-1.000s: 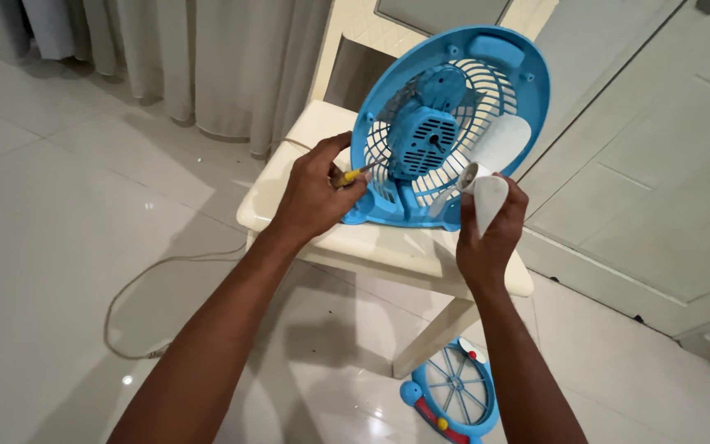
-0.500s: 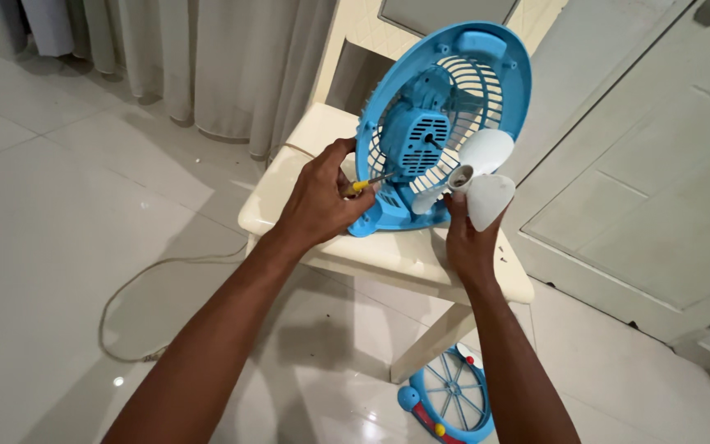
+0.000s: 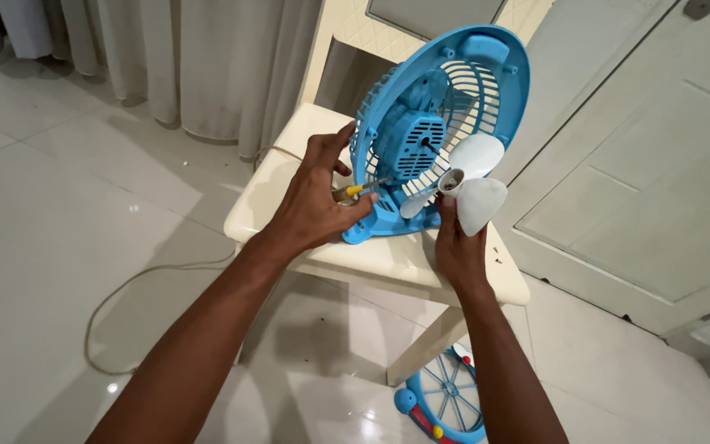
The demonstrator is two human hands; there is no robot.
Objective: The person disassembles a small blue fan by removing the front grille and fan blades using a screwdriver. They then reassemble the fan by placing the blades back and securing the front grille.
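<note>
Brought closer to the motor spindle since half a second ago: white fan blade [image 3: 463, 187], hub now just short of the shaft. Pinched from below by right hand [image 3: 456, 247], fingers closed on one vane. Upright behind it, blue fan housing [image 3: 454, 99], standing on cream stool [image 3: 371, 255]. Curled at its left foot, left hand [image 3: 314, 205], gripping yellow-handled screwdriver [image 3: 359, 188]. Below on floor, blue front grille [image 3: 445, 399].

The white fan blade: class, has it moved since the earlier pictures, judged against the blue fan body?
Yes. The white fan blade in the right hand has turned and come closer to the blue fan body and its motor shaft.
</note>
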